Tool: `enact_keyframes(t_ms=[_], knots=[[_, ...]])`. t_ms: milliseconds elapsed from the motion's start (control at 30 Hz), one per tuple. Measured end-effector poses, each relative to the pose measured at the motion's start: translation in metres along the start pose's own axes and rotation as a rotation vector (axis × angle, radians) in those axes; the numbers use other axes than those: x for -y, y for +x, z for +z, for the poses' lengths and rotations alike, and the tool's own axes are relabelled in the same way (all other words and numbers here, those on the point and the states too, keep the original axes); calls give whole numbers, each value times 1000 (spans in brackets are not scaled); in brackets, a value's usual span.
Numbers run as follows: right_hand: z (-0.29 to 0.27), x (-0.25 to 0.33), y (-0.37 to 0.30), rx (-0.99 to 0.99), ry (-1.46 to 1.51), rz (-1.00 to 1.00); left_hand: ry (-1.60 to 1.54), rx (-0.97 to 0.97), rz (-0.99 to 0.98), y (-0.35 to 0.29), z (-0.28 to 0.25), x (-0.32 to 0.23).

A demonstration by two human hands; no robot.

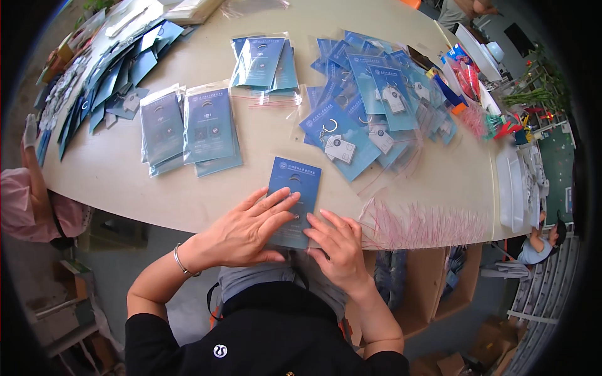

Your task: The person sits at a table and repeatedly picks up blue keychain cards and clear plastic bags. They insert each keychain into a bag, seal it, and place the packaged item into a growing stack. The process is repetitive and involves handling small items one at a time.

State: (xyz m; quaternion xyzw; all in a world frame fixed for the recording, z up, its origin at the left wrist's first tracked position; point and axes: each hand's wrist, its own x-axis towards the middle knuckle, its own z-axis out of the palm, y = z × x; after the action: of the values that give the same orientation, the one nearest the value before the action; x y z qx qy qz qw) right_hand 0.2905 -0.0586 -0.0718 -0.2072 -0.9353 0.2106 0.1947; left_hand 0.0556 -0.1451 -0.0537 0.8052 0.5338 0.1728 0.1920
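Observation:
A blue card (296,170) with a metal ring near its top lies at the table's near edge, in front of me. Across its left and middle part my left hand (241,229) rests flat, fingers spread and pointing away, covering much of the card. My right hand (342,250) is at the card's lower right edge, its fingers stretched and slightly bent, touching or nearly touching that edge. Neither hand grips anything that shows. Whether the card is in a clear bag, I cannot tell.
Bagged blue cards stand in stacks (209,128) at left and far middle (260,62). Far right lies a heap of bagged cards with keychains (338,148). Pink-edged strips (429,225) line the near right edge, beside white trays (511,188). Another person (31,200) is at far left.

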Motion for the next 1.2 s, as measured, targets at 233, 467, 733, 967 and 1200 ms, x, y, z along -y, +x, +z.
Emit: enact_keyframes(t_ms=[233, 467, 733, 967, 1200], knots=[[13, 16, -4, -85, -79, 32, 87, 48, 32, -36, -8, 4], [9, 17, -2, -70, -26, 110, 57, -238, -2, -35, 13, 7], [18, 32, -7, -233, 32, 331, -42, -431, -151, -33, 20, 0], [30, 36, -8, -233, -8, 456, -89, -531, -359, -32, 26, -16], [32, 42, -4, -270, 6, 516, -57, -511, -448, -26, 26, -22]])
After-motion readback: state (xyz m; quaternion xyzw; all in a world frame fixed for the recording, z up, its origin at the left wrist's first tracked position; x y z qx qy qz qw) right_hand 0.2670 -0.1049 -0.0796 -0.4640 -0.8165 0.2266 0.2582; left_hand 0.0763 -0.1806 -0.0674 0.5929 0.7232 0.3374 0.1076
